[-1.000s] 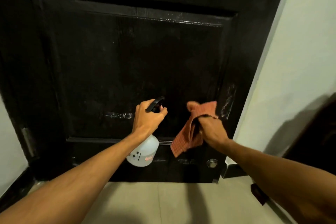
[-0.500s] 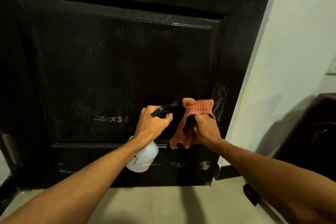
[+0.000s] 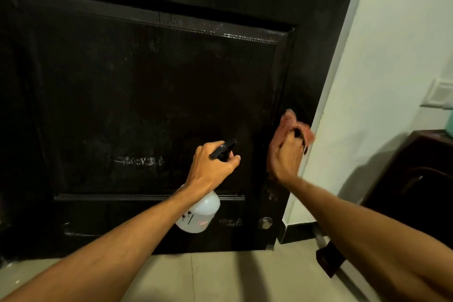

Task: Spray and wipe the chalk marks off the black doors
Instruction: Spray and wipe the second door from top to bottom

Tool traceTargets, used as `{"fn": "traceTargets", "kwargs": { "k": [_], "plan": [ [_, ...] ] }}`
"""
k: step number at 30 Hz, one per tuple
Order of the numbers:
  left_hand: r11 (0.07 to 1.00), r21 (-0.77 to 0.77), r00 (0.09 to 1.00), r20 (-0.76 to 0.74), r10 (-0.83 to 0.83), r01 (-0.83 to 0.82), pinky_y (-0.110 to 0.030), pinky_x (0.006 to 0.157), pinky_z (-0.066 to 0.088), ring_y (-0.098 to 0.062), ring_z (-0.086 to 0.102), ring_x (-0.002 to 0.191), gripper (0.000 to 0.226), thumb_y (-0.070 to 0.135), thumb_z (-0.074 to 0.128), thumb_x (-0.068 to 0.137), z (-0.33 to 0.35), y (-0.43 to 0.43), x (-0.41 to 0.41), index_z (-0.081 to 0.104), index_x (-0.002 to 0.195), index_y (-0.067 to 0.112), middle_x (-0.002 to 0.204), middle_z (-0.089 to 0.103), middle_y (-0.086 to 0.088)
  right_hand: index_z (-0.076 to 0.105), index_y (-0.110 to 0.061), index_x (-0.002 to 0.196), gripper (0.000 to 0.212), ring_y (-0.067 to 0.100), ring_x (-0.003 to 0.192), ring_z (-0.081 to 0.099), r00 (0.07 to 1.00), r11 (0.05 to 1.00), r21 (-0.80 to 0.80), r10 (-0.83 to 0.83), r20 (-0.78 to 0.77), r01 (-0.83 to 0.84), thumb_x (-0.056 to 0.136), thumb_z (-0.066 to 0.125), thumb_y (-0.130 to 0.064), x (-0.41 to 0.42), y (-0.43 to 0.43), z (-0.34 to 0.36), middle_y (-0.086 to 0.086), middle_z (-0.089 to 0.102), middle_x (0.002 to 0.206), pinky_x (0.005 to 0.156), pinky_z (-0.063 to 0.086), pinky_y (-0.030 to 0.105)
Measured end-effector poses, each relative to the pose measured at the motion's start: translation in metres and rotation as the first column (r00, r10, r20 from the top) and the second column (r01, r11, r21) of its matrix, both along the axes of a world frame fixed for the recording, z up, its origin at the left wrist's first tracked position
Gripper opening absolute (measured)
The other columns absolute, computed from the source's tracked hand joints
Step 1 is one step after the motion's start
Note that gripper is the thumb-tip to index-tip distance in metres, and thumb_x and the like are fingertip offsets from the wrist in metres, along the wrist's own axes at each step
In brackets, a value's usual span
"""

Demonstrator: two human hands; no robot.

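**White chalk marks** (image 3: 138, 161): a smeared horizontal streak low on the recessed panel of the black panelled wooden door (image 3: 147, 81). It lies left of both hands and apart from them. Fainter smudges show on the bottom rail (image 3: 230, 222) and on the right stile, just below the right hand.

**Reddish-orange checked cloth** (image 3: 289, 121): bunched and pressed to the door's right stile, near the door's edge. One lump stands above the fingertips and the rest lies under the palm. Blurred.

**Right hand** (image 3: 285, 157): back toward the camera, fingers curled together and clamped on the cloth.

**Translucent white plastic spray bottle with black trigger head** (image 3: 198, 213): the body hangs below the left wrist, in front of the panel's lower moulding. The black head juts out above the knuckles toward the door.

**Left hand** (image 3: 210, 167): fingers wrapped round the bottle's neck, thumb closed against them. Whether a finger rests on the trigger cannot be told.

**Surroundings:**
- round metal knob (image 3: 265, 222), low on the door
- pale wall (image 3: 392, 56) to the right, carrying a white switch plate (image 3: 440, 93)
- dark wooden cabinet (image 3: 421, 179)
- beige tiled floor (image 3: 220, 277)
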State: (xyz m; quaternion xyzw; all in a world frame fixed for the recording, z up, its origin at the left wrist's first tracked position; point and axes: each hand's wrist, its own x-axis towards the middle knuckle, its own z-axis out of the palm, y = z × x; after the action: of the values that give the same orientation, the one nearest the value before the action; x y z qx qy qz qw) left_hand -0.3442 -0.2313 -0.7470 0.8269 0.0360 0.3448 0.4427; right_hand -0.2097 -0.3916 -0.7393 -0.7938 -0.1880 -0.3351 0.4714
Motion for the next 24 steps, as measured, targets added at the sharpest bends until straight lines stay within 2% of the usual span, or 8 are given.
{"fn": "traceTargets", "kwargs": {
  "k": [4,7,11,15,19,20,22,24],
  "plan": [
    [1.0,-0.015,1.0,0.013,0.005,-0.005,-0.023,0.048,0.056,-0.002,0.063,0.054,0.014,0.022,0.079,0.09,-0.002,0.0,0.003,0.071,0.079,0.017,0.062,0.063,0.009,0.03,-0.011,0.159,0.064,0.041,0.14,0.04,0.994,0.994,0.064,-0.097,0.059,0.093,0.101,0.056,-0.014,0.019,0.013,0.045,0.024,0.036,0.154,0.119,0.031,0.045],
    [0.999,-0.023,0.999,0.0,0.039,-0.039,-0.038,0.049,0.06,-0.014,0.067,0.056,0.016,0.024,0.079,0.089,-0.004,0.003,0.002,0.071,0.077,0.018,0.064,0.067,0.001,0.028,-0.018,0.158,0.068,0.041,0.144,0.033,0.989,0.991,-0.087,-0.111,-0.094,0.102,0.099,0.057,-0.007,0.009,0.001,-0.024,0.022,0.026,0.159,0.115,0.037,0.05],
    [0.996,-0.021,0.996,-0.028,0.087,-0.088,-0.045,0.051,0.061,-0.02,0.067,0.056,0.017,0.025,0.078,0.09,-0.007,0.015,-0.005,0.07,0.077,0.018,0.066,0.068,-0.004,0.028,-0.008,0.157,0.064,0.044,0.136,0.047,0.955,0.977,-0.212,-0.079,-0.287,0.017,0.099,0.055,-0.006,0.002,-0.016,-0.082,0.023,0.044,0.149,0.115,0.039,0.058],
    [0.993,-0.025,0.992,-0.033,0.118,-0.119,-0.045,0.052,0.061,-0.019,0.067,0.056,0.017,0.023,0.077,0.091,-0.012,0.035,-0.012,0.069,0.077,0.016,0.066,0.068,-0.005,0.025,-0.011,0.161,0.067,0.03,0.148,0.033,0.999,0.986,-0.167,-0.001,0.041,0.008,0.1,0.053,-0.011,-0.006,0.015,-0.018,0.016,0.035,0.161,0.125,0.018,0.031],
    [0.987,-0.014,0.987,-0.023,0.16,-0.16,-0.045,0.051,0.059,-0.024,0.067,0.056,0.017,0.022,0.076,0.092,-0.016,0.056,-0.023,0.069,0.079,0.014,0.066,0.068,-0.009,0.043,-0.003,0.15,0.058,0.041,0.132,0.05,0.994,0.978,-0.207,0.038,0.102,-0.016,0.093,0.054,-0.007,-0.003,0.052,0.002,0.022,0.051,0.145,0.114,0.039,0.04],
    [0.984,-0.015,0.984,-0.027,0.176,-0.176,-0.047,0.05,0.059,-0.025,0.067,0.056,0.017,0.022,0.076,0.092,-0.018,0.061,-0.026,0.069,0.079,0.014,0.065,0.067,-0.009,0.04,-0.006,0.152,0.06,0.034,0.132,0.049,0.992,0.962,-0.266,0.093,0.081,-0.068,0.094,0.053,-0.006,-0.007,0.053,-0.014,0.017,0.05,0.146,0.115,0.036,0.032],
    [0.975,-0.016,0.974,-0.049,0.223,-0.224,-0.049,0.051,0.058,-0.025,0.067,0.055,0.018,0.022,0.076,0.091,-0.023,0.074,-0.036,0.068,0.076,0.016,0.064,0.067,-0.008,0.032,-0.017,0.159,0.07,0.013,0.135,0.041,0.967,0.868,-0.436,0.254,-0.021,-0.237,0.094,0.05,-0.002,-0.023,0.05,-0.057,0.0,0.041,0.151,0.115,0.022,0.011],
    [0.962,-0.027,0.96,-0.075,0.269,-0.272,-0.048,0.052,0.06,-0.019,0.066,0.053,0.02,0.024,0.076,0.091,-0.028,0.088,-0.047,0.067,0.074,0.02,0.063,0.067,-0.004,0.038,-0.018,0.156,0.073,0.017,0.14,0.04,0.919,0.675,-0.646,0.377,-0.112,-0.356,0.088,0.049,0.003,-0.036,0.049,-0.084,0.003,0.041,0.156,0.117,0.028,0.017]
  ]
}}
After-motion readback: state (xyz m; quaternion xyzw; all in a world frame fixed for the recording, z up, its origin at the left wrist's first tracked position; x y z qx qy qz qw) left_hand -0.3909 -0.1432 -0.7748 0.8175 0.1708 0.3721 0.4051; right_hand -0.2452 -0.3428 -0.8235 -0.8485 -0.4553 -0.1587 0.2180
